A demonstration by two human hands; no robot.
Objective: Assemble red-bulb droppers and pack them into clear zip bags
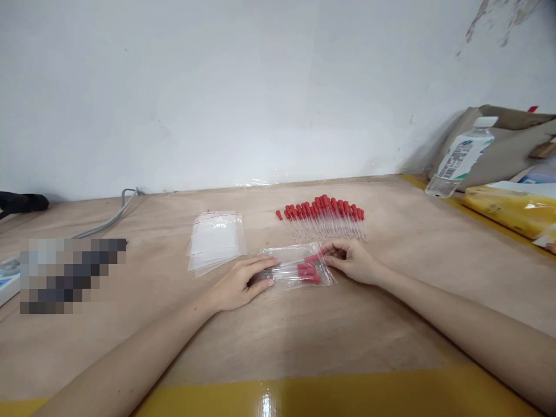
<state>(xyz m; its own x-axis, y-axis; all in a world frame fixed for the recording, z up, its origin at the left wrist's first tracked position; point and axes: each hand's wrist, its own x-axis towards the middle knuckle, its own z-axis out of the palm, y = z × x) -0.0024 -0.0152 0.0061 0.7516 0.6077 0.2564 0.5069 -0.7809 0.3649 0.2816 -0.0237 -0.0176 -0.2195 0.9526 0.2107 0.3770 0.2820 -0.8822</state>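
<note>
A clear zip bag lies flat on the wooden table, holding a few glass droppers with red bulbs. My left hand rests on the bag's left end, fingers stretched along it. My right hand pinches the bag's right edge, near the red bulbs. Just behind the bag lies a row of several loose red-bulbed droppers. A stack of empty clear zip bags sits to the left of it.
A plastic water bottle leans against a cardboard box at the right. A yellow packet lies there too. A grey cable and a blurred patch are at the left. Yellow tape lines the near edge.
</note>
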